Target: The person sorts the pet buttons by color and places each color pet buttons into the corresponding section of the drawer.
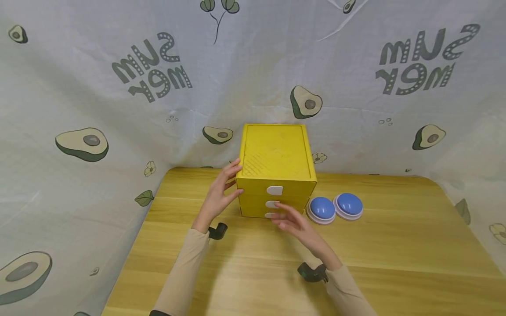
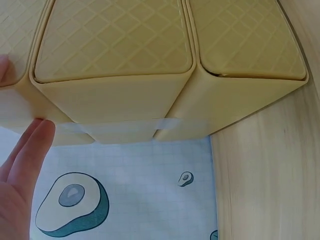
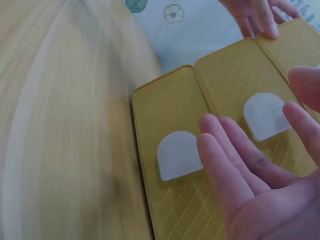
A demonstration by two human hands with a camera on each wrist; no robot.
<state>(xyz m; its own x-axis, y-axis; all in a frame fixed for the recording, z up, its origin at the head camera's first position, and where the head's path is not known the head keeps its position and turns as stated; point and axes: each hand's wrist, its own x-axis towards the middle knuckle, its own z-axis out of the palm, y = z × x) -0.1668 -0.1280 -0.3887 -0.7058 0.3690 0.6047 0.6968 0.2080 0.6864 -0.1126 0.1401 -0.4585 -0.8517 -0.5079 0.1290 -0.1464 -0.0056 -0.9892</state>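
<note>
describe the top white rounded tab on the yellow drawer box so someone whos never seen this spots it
On the light wood-grain table, in front of the white avocado-print cloth, stands a yellow, boxy drawer unit. Down its front run three white, round-ended tabs. The top tab is set apart from the lower two by sitting nearest the unit's upper edge.

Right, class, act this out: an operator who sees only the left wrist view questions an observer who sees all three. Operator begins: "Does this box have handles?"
Observer: Yes, the head view shows three white handles on the front of the yellow box.
Operator: Is anything in front of them?
Observer: The right hand, its fingers close to the lower two.
Operator: Anything standing beside the box?
Observer: Two blue domes on pale bases, to its right in the head view.
</note>
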